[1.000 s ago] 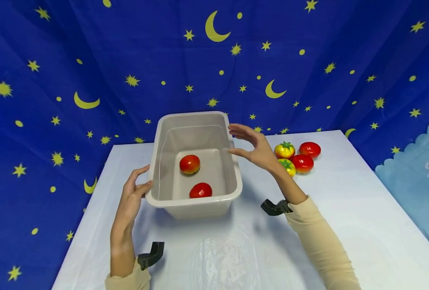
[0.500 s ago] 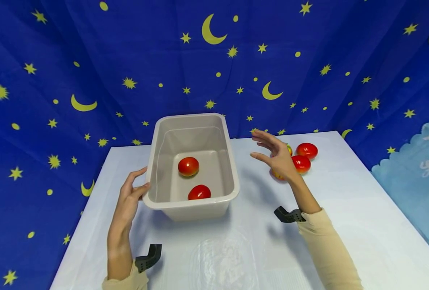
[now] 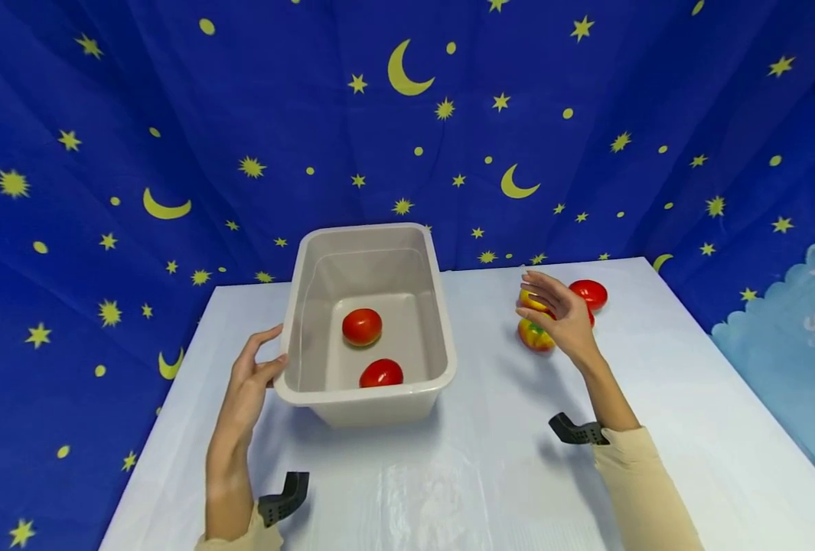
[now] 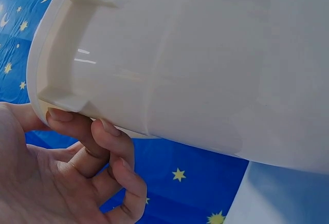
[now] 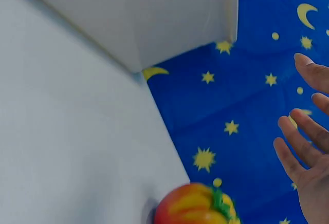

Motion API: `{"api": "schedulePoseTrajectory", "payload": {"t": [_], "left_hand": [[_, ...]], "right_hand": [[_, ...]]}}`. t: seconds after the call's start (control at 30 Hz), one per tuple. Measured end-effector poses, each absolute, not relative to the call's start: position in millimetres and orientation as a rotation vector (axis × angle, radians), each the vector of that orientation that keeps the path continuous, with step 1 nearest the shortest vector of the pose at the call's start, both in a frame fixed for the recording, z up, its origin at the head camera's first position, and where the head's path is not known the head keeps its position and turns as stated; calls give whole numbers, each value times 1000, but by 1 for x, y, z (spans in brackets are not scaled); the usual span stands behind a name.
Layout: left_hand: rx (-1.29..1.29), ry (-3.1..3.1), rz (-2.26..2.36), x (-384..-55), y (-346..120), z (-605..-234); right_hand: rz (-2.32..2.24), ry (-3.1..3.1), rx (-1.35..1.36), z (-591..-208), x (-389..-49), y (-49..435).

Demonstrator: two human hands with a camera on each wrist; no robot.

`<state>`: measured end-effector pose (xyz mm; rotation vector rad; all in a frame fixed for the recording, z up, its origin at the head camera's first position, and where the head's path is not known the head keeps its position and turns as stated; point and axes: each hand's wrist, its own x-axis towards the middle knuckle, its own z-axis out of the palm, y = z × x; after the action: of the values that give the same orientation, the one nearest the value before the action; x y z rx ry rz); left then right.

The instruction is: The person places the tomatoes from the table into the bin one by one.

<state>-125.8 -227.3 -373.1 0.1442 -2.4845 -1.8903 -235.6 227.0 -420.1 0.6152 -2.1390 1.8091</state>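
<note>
My left hand (image 3: pixel 242 390) grips the left rim of a light grey plastic bin (image 3: pixel 366 397), thumb on the rim and fingers curled beneath it, as the left wrist view shows. Inside the bin lie two red tomatoes, one in the middle (image 3: pixel 362 327) and one near the front wall (image 3: pixel 381 373). My right hand (image 3: pixel 567 320) hovers at a small group of tomatoes right of the bin, fingers spread apart from the thumb and holding nothing. Closest to it is a yellow-red tomato (image 3: pixel 536 337) with a green top; the hand partly hides the others.
A red tomato (image 3: pixel 589 294) lies behind the right hand. The white table (image 3: pixel 503 459) ends at the back against a blue curtain (image 3: pixel 242 115) with yellow moons and stars. Each wrist wears a black bracket (image 3: pixel 285 499).
My right hand has moved right, away from the bin's right rim and over to the tomatoes. The left hand keeps its hold on the bin, which stays in place.
</note>
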Motion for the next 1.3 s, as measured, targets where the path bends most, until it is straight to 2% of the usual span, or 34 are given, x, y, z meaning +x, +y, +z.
{"api": "schedulePoseTrajectory", "payload": {"t": [0.93, 1.3], "left_hand": [[108, -2468, -1901, -125, -228, -373], [139, -2487, -1884, -125, -227, -372]], "right_hand": [[1689, -2386, 191, -467, -228, 263], [1658, -2433, 255, -481, -226, 269]]}}
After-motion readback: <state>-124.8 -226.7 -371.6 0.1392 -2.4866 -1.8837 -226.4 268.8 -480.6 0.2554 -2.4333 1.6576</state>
